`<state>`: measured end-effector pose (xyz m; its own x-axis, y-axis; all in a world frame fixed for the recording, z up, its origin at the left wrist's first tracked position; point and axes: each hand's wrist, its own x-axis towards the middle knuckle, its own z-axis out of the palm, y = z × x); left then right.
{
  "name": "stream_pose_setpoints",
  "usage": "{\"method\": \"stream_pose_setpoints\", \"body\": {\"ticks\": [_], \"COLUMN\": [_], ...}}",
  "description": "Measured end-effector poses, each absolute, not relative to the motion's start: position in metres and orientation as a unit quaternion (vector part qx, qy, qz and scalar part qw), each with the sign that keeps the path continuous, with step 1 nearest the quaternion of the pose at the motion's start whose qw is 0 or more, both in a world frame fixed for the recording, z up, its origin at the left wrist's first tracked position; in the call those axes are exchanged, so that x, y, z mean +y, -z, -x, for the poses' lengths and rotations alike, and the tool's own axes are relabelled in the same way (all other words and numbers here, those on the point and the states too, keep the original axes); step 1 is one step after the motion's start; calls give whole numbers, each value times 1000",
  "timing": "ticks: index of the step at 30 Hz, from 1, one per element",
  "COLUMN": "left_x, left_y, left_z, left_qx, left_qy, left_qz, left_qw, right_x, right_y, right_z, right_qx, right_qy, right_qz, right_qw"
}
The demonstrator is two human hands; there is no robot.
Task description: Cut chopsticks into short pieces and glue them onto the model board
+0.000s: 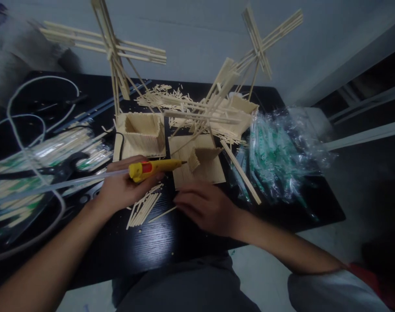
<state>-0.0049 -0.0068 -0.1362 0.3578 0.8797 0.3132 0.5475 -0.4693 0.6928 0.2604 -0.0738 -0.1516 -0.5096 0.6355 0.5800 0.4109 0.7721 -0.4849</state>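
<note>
My left hand [121, 184] is closed around a yellow glue gun [153, 168] with a red trigger; its nozzle points right toward a flat square panel of wooden sticks [197, 171]. A small stick-built corner piece [204, 157] stands on that panel. My right hand [207, 208] rests palm down on the black table [158, 242] just below the panel, fingers curled toward a loose stick [163, 213]. A small pile of loose sticks [143, 209] lies between my hands.
A stick box [143, 134] stands behind the glue gun. Two stick windmills [109, 45] [260, 41] rise at the back. Plastic packets of sticks [278, 160] lie right, more packets, scissors [67, 167] and a white cable [21, 143] left.
</note>
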Motion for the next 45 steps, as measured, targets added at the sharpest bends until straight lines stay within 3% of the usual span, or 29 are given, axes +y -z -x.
{"method": "stream_pose_setpoints", "body": {"ticks": [7, 14, 16, 20, 24, 29, 45], "left_x": [-8, -8, -9, -9, -9, -8, -10], "left_y": [137, 142, 144, 144, 143, 144, 147], "left_z": [3, 4, 4, 3, 1, 0, 6], "left_qx": [448, 412, 405, 401, 391, 373, 385], "left_qy": [-355, -355, -352, -333, -321, -305, -243], "left_qz": [-790, -811, -816, -825, -838, -853, -878], "left_qw": [220, 217, 214, 218, 205, 200, 144], "right_x": [-91, -94, -89, -71, -51, -35, -41], "right_y": [149, 144, 136, 108, 101, 136, 164], "right_z": [-220, -224, -236, -270, -300, -317, -303], "right_qx": [-952, -954, -942, -840, -775, -656, -661], "right_qy": [-108, -89, -163, -353, -390, -351, -295], "right_qz": [257, 276, 278, 331, 369, 441, 418], "right_qw": [128, 80, 98, 248, 335, 502, 549]}}
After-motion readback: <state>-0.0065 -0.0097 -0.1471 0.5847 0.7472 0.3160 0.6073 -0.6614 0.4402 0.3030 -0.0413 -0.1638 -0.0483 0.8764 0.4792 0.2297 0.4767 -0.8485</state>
